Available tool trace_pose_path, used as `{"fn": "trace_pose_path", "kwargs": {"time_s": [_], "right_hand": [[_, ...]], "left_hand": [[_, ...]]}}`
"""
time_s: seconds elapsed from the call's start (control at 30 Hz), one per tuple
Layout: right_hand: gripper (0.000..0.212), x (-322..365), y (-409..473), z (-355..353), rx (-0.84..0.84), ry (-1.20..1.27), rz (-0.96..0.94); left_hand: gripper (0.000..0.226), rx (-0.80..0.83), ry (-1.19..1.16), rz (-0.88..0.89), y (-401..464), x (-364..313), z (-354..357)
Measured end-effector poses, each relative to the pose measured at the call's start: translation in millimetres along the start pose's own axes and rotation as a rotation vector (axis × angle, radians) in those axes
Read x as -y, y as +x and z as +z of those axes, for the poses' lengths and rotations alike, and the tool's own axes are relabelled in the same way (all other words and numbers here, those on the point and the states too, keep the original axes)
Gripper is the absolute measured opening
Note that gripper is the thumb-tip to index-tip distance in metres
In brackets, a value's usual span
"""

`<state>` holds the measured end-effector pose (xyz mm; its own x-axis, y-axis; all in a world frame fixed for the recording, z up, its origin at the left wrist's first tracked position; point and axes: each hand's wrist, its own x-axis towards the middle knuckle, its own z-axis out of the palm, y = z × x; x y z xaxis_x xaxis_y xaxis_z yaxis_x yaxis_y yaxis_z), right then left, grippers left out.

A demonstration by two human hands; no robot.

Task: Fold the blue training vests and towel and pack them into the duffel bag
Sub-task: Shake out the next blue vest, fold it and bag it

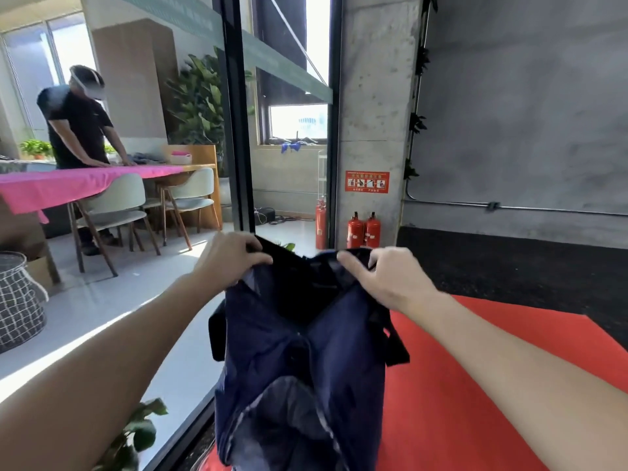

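Observation:
A dark navy duffel bag (302, 368) hangs in front of me, held up by its top edge. My left hand (227, 258) grips the bag's upper left rim. My right hand (380, 277) grips the upper right rim, thumb over the fabric. Between the hands the mouth of the bag gapes open and looks dark inside. Black straps hang at both sides of the bag. Its lower part sags over a red mat (475, 385). No blue vests or towel can be made out in this view.
A glass partition with a black frame (238, 130) stands just left of the bag. Two red fire extinguishers (363, 231) stand by a concrete pillar ahead. Beyond the glass, a person leans on a pink-covered table (68, 185) with chairs. A checked basket (18, 300) sits far left.

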<state>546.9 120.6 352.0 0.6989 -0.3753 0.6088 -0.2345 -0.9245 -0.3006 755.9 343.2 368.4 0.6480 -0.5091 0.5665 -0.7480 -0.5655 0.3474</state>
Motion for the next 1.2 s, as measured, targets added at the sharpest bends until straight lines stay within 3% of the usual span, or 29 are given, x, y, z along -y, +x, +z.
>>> {"fn": "trace_pose_path", "kwargs": {"time_s": [0.1, 0.17, 0.27, 0.7, 0.77, 0.83, 0.9, 1.03, 1.2], "right_hand": [[0.087, 6, 6, -5, -0.065, 0.063, 0.006], [0.082, -1, -10, 9, -0.004, -0.01, -0.021], [0.075, -17, -40, 34, 0.231, -0.134, -0.021], [0.078, -3, 19, -8, -0.087, -0.008, -0.013], [0.076, -10, -2, 4, 0.002, -0.041, -0.016], [0.083, -17, -28, 20, 0.202, -0.02, 0.029], [0.081, -21, -47, 32, 0.338, 0.007, 0.094], [0.062, -25, -68, 32, 0.429, 0.123, 0.148], [0.061, -23, -93, 4, 0.401, 0.2, 0.151]], "left_hand": [[0.031, -0.068, -0.066, -0.027, 6, -5, -7], [0.032, 0.094, -0.035, 0.012, -6, -4, 6], [0.032, 0.31, 0.127, 0.034, -32, 8, 29], [0.017, -0.005, 0.072, 0.126, 39, -19, -17], [0.023, 0.147, 0.185, 0.148, 30, -15, -7], [0.025, 0.29, 0.258, 0.116, 15, -7, 10], [0.025, 0.344, 0.273, 0.072, -2, -2, 26], [0.039, 0.369, 0.265, -0.013, -25, -1, 44], [0.055, 0.384, 0.248, -0.069, -55, -12, 44]]}}
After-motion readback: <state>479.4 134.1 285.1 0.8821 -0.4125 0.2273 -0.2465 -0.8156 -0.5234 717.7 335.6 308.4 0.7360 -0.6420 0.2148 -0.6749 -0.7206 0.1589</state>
